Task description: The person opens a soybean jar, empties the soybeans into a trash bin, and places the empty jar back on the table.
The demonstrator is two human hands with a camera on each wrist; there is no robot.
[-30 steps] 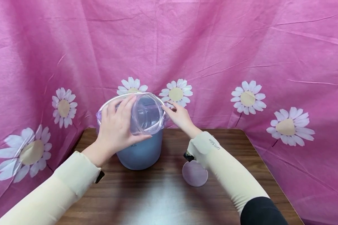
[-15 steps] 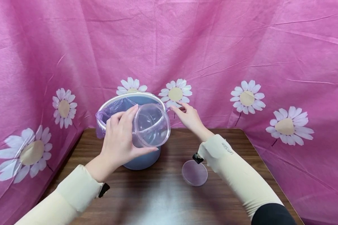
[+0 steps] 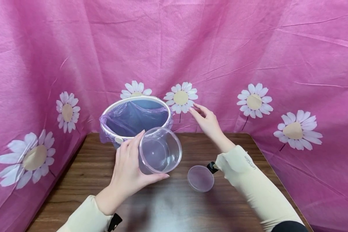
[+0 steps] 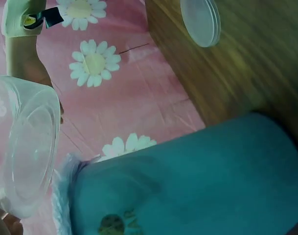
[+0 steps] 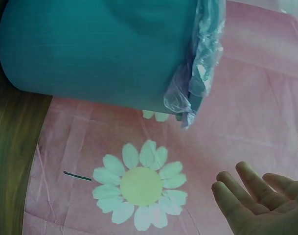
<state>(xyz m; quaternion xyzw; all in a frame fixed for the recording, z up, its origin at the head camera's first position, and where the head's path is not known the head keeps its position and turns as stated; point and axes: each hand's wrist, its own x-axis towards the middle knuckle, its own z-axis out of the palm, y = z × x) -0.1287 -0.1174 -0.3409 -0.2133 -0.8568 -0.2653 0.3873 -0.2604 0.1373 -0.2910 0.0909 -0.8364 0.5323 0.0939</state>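
Observation:
My left hand [image 3: 127, 169] grips a clear round plastic tub [image 3: 160, 151] from its left side, thumb below and fingers above. Tilted, the tub faces me with its open mouth and looks empty inside. Just behind it stands a blue bin [image 5: 100, 54] with a white rim, lined with a thin purple bag [image 3: 123, 114] folded over the edge. To the right of the bin, my right hand [image 3: 210, 125] hovers with nothing in it, fingers loosely bent. A clear round lid [image 3: 200, 178] lies flat on the table, below the right hand.
The brown wooden table [image 3: 84, 180] ends at a far edge behind the bin. Pink cloth [image 3: 214, 48] printed with white daisies hangs round the back and both sides.
The tub came away from over the bin's mouth, toward me and slightly right, in my left hand. My right hand drew off rightward from the bin's rim. Bin and lid stayed put.

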